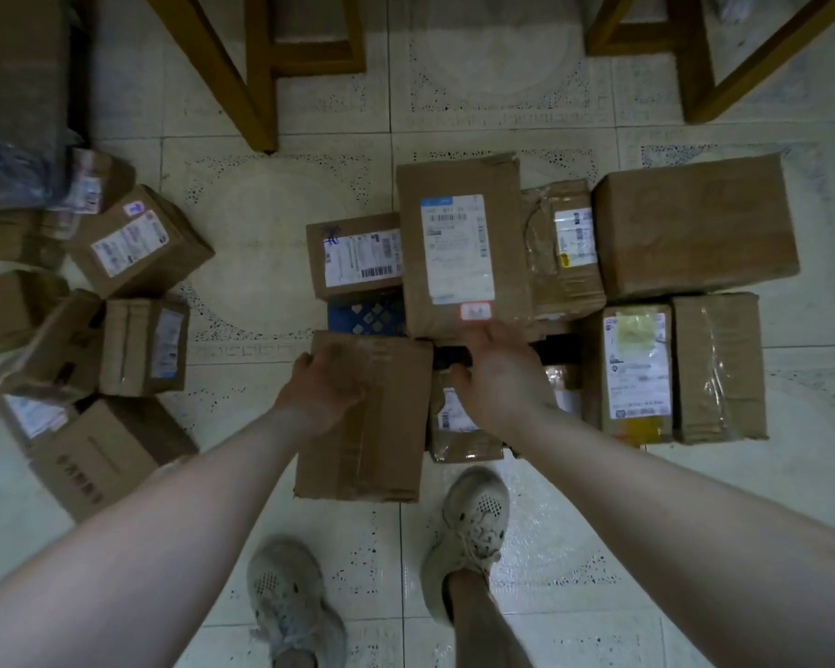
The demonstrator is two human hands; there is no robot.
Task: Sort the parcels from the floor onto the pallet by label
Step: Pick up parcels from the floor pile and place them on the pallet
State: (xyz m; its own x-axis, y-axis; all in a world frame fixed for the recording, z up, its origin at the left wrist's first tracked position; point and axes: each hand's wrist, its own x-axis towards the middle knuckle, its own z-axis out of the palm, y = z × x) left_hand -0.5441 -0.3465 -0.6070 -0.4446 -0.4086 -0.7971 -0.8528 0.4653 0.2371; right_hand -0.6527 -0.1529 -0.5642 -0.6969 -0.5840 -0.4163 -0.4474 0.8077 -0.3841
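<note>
Setting down or squaring up, that's my read of this step: the plain brown parcel point(365, 417) lies flat at the near left edge of the sorted cluster, its long axis running near-to-far, taped seam along it, no label showing on top. My left hand point(321, 392) rests on its left far corner, fingers curled over the edge, gripping lightly rather than spread. My right hand point(495, 378) is just to the right, fingers extended forward and touching the near edge of the tall labelled parcel point(459, 248), thumb down by a small crumpled parcel point(459, 426) below; whether it actually pinches anything I cannot tell. The labelled one also runs near-to-far, its white label reading lengthwise. A blue patterned surface point(365, 315) peeks between the boxes, possibly the pallet, but I can't confirm. Next move, I judge, needs the label found on the plain parcel, so it may want turning over. Off to the left, the unsorted heap point(131, 291) waits on the tiled floor point(271, 262).
</note>
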